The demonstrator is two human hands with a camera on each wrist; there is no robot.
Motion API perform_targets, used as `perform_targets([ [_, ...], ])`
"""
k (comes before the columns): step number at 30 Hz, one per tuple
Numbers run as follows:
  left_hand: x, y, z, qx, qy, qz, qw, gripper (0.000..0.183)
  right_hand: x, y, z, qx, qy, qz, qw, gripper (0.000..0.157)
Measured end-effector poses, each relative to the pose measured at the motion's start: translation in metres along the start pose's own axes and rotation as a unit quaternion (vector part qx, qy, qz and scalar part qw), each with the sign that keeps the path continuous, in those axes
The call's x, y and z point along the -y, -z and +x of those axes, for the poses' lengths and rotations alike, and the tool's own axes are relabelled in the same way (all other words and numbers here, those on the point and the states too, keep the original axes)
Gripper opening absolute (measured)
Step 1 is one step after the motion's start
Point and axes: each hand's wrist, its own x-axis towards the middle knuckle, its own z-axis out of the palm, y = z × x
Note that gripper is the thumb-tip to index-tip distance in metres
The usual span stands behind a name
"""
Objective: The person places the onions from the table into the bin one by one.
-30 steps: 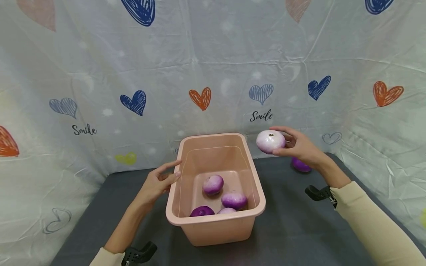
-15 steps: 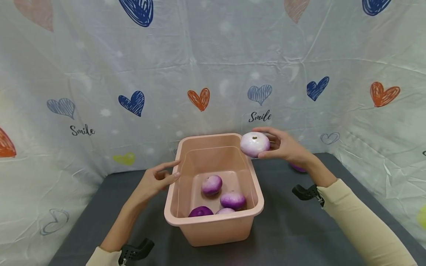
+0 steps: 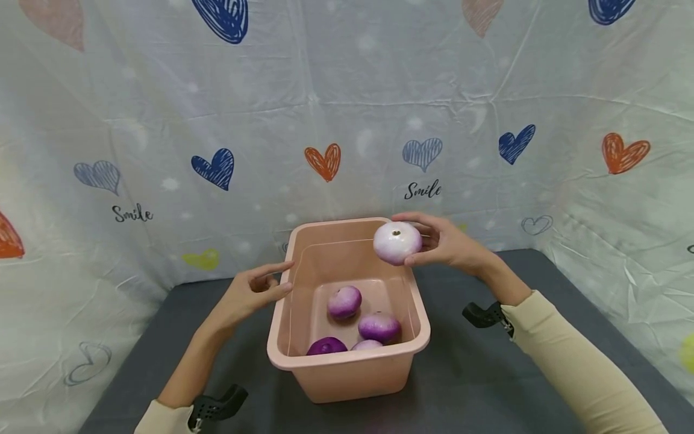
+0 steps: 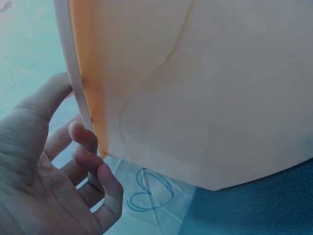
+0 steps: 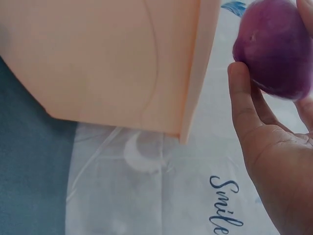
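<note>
A peach plastic tub (image 3: 349,363) stands on the dark table, with several purple onions (image 3: 379,327) on its floor. My left hand (image 3: 246,295) holds its left rim; in the left wrist view, the thumb and one finger touch the rim (image 4: 84,100) while other fingers curl below. My right hand (image 3: 447,244) grips a pale purple onion (image 3: 397,243) between thumb and fingers, above the tub's far right corner. From the right wrist, the same onion (image 5: 276,49) looks darker, beside the tub's outer wall (image 5: 98,63).
The dark grey table covering (image 3: 477,386) stretches on both sides of the tub. Behind it hangs a pale sheet (image 3: 260,108) printed with hearts and "Smile", close to the tub's far end. Black straps with camera mounts (image 3: 219,405) sit on both wrists.
My right hand has carried the onion leftward and slightly down, from right of the tub to over its far right corner. Another onion on the table has gone out of sight behind the right arm.
</note>
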Motion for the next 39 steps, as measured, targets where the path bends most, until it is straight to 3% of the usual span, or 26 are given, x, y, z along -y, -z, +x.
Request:
perform_targets([
  [8,0.003,0.000,0.000,0.001,0.004,-0.025,0.9997,0.050,-0.003,0.001,-0.005,0.012,-0.005,0.034,0.999,0.075],
  [19,0.007,-0.004,-0.001,-0.012,0.000,-0.035,0.9993,0.048,-0.011,0.021,-0.029,-0.031,-0.036,-0.004,0.999,0.061],
  [26,0.009,-0.006,-0.003,-0.017,0.018,-0.042,0.9988,0.049,-0.033,0.048,-0.065,-0.073,-0.069,-0.038,0.994,0.059],
  [32,0.009,-0.007,-0.003,-0.017,0.033,-0.059,0.9976,0.050,-0.054,0.069,-0.104,-0.133,-0.125,-0.087,0.979,0.056],
  [39,0.007,-0.008,-0.004,-0.018,0.044,-0.066,0.9967,0.051,-0.074,0.085,-0.140,-0.177,-0.150,-0.129,0.964,0.056],
])
